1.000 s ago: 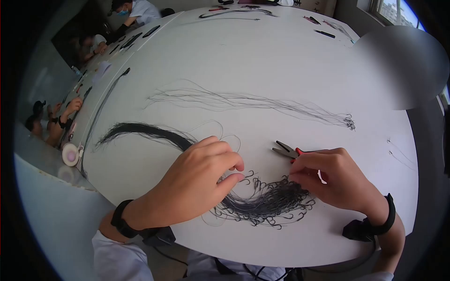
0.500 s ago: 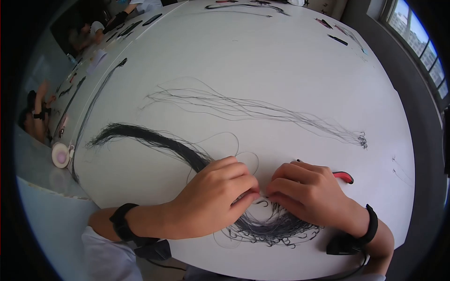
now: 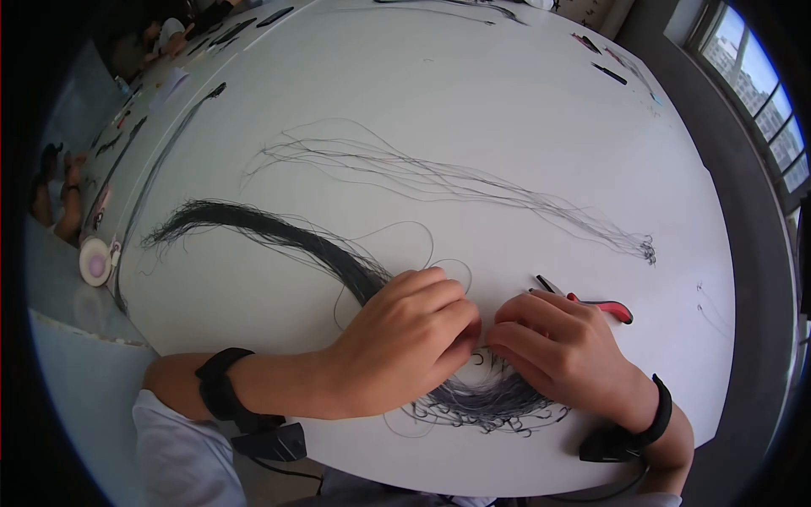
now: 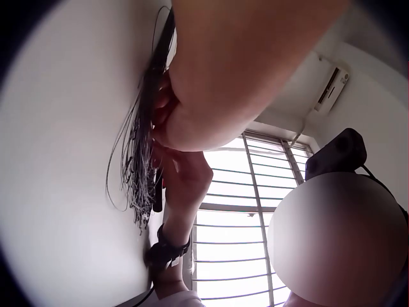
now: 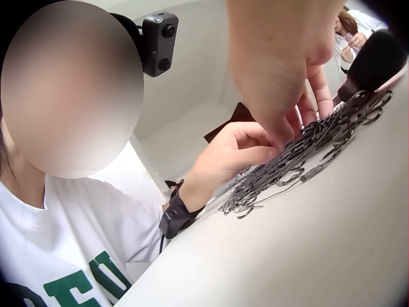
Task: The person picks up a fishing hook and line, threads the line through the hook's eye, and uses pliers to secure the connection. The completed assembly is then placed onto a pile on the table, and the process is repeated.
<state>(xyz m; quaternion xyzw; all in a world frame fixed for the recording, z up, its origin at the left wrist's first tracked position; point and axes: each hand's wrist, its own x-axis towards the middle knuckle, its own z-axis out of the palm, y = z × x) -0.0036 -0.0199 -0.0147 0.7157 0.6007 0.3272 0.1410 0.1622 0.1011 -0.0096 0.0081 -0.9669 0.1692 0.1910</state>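
A thick bundle of dark lines (image 3: pixel 287 232) curves across the white table, ending in many small hooks (image 3: pixel 494 414) below both hands. My left hand (image 3: pixel 414 325) and right hand (image 3: pixel 566 351) meet fingertip to fingertip just above the hooked end, fingers bent and pinching at a fine hooked line, whose exact grip is mostly hidden. In the right wrist view, thumb and fingers of the right hand (image 5: pixel 275 70) come down at the hooks (image 5: pixel 307 147) beside the left hand (image 5: pixel 227 153). The left wrist view shows the bundle (image 4: pixel 137 160) against the fingers.
Red-handled pliers (image 3: pixel 612 307) lie behind the right hand. Across the middle stretches a thinner group of hooked lines (image 3: pixel 456 179). A round pale case (image 3: pixel 95 261) is at the left edge; other people sit at the far left.
Both hands came together from apart, the right moving left off the hooked end and away from the pliers. Since the middle frame they have stayed close, with more of the pliers uncovered.
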